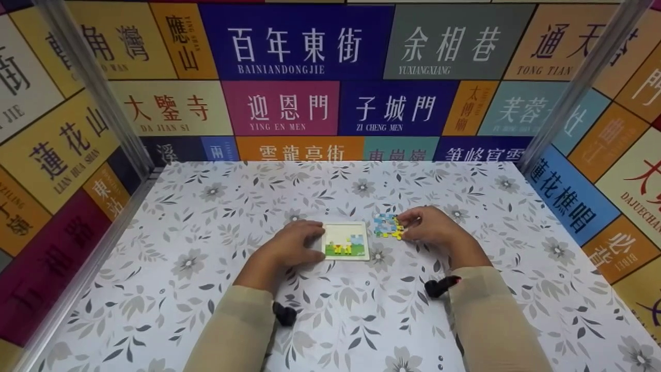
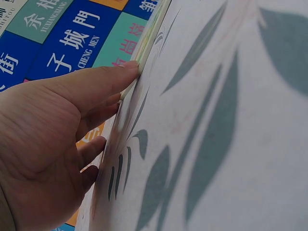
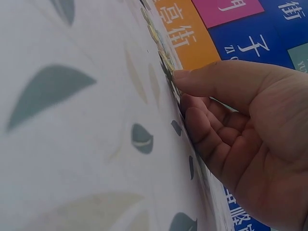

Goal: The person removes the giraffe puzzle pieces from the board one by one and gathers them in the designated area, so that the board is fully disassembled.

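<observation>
A small square puzzle tray [image 1: 345, 258] with a pale frame lies on the table, partly filled with green, yellow and blue pieces along its lower part. My left hand [image 1: 292, 244] touches its left side, with thumb and forefinger apart along that edge. In the left wrist view the thumb of my left hand [image 2: 53, 120] meets the tray's edge. To the right of the tray, a patch of blue and yellow jigsaw pieces [image 1: 386, 226] lies flat. My right hand [image 1: 431, 227] holds the right edge of this patch between thumb and forefinger; the right wrist view shows the remaining fingers curled under.
A white tablecloth [image 1: 206, 305] with grey flowers and leaves covers the table. Colourful panels with Chinese lettering [image 1: 294, 41] stand behind and at both sides. Clear upright strips [image 1: 573, 77] run along the corners. A small black device [image 1: 285, 313] sits at the left cuff.
</observation>
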`<action>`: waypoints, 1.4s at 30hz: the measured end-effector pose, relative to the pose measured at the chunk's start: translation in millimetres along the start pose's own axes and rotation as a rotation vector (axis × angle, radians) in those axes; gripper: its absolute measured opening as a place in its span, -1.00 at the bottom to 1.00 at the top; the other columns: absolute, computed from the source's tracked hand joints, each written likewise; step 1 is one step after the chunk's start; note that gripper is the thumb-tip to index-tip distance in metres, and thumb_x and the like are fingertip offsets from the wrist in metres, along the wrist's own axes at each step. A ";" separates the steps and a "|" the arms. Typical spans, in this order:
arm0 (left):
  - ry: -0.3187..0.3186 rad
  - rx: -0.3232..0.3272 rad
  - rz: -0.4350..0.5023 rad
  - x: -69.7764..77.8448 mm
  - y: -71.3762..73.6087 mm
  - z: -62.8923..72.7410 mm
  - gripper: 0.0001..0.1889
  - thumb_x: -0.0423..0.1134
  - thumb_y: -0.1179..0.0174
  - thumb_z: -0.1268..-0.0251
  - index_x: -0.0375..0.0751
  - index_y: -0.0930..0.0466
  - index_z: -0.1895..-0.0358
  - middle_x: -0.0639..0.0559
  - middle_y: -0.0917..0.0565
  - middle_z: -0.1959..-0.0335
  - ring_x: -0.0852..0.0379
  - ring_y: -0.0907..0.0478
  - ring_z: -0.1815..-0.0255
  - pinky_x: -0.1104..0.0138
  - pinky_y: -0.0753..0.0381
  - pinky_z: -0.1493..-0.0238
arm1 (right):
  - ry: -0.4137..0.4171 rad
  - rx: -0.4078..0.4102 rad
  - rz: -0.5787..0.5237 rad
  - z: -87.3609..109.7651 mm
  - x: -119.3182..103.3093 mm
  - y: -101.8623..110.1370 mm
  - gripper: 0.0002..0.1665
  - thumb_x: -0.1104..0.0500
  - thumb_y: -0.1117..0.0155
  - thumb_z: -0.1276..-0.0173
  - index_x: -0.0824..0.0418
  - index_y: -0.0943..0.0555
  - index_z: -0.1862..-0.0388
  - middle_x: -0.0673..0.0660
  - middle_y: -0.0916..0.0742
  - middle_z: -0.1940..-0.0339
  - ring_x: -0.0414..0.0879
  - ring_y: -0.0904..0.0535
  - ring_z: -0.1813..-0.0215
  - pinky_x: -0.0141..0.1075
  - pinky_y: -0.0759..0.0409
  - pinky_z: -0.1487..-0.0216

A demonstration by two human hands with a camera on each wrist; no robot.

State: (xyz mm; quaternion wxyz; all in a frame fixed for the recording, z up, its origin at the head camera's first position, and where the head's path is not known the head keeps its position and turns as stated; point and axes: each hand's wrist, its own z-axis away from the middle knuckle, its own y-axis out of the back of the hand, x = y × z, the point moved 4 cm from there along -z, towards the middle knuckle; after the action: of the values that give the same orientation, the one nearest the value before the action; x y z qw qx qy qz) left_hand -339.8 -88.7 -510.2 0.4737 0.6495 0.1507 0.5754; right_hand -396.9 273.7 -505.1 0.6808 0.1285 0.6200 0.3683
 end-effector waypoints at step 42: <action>0.042 -0.004 0.018 -0.2 0.5 -3.1 -0.30 0.01 -0.47 -0.34 0.05 -0.52 -0.53 0.19 -0.41 -0.65 -0.03 -0.13 -0.78 -0.05 -0.04 -0.81 | 0.070 -0.137 0.131 -6.7 -88.0 -72.1 -0.48 0.09 -0.57 -0.34 0.01 -0.73 -0.28 0.01 -0.78 -0.19 -0.01 -0.68 -0.23 0.00 -0.67 -0.33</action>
State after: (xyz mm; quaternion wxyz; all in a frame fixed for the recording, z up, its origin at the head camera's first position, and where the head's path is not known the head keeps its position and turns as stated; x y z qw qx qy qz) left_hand -342.8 -87.8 -510.2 0.4665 0.6377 0.1539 0.5934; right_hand -375.0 163.5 -485.9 0.6405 0.1089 0.6071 0.4576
